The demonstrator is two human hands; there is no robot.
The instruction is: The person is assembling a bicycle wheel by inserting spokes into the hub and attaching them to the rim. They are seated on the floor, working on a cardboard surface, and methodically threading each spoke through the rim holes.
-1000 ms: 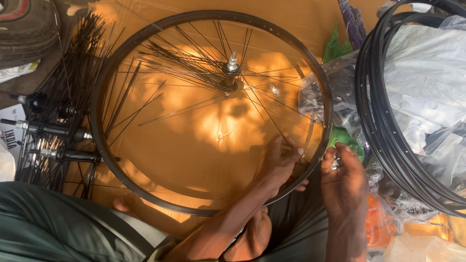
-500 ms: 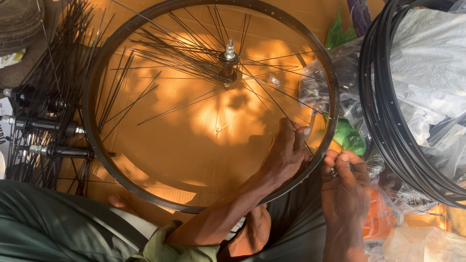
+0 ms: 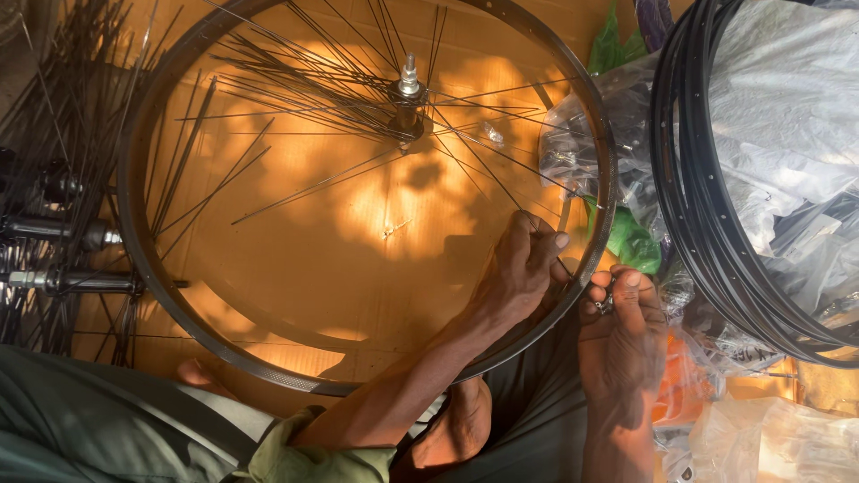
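On the orange cardboard sheet [image 3: 295, 268] lies a bicycle wheel rim [image 3: 134, 241], flat, hub [image 3: 409, 107] near top centre with its axle pointing up at the camera. Thin spokes [image 3: 313, 85] fan out from the hub, most of them loose and bunched to the left, not seated in the rim.

Left hand [image 3: 519, 273] reaches inside the rim at its lower right, fingers pinched around one spoke [image 3: 474, 156] close to the rim's inner wall. Right hand [image 3: 622, 326] sits just outside the rim at the same spot, fingertips closed on a small metal part [image 3: 607, 304]; too small to tell what kind. Both hands are near each other, with the rim wall between them.

Right of the wheel: clear plastic bags [image 3: 582, 134], one green bag [image 3: 631, 241], then a stack of black rims [image 3: 693, 206] wrapped in plastic film. Left edge: spare hubs with axles [image 3: 63, 237] and a bundle of loose spokes [image 3: 72, 80].

Bottom of view: a bare foot [image 3: 456, 429] just under the rim, and grey-green trousers [image 3: 80, 429] at the lower left.
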